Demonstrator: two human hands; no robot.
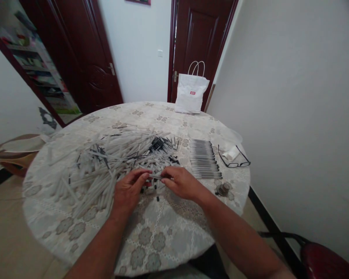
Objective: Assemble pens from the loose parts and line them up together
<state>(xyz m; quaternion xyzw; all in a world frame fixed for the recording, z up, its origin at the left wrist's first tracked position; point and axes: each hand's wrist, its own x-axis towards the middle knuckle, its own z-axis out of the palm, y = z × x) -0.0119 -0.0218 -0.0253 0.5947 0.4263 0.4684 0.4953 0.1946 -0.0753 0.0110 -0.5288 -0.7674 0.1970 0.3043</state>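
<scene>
Fingertips of the left hand and right hand are closed in a pinch, grasping opposite ends of a slim pale tube. Head view: the tube is held above the near half of the round table, midway between its left and right edges. Whether a small part is also gripped at either end cannot be determined; the fingertips cover both.

A loose heap of translucent tubes extends from beside the left hand toward the left edge. A cluster of black pieces lies on its far right side. One small black piece lies just nearer the near edge than the hands. Toward the right edge, dark-tipped sticks lie in a parallel row, with eyeglasses beyond.

Caution: uneven pinch pressure could bend the tube or let it slip into the heap. A low sweep of the right forearm could disturb the row. Brushing the loose black piece could scatter it.
</scene>
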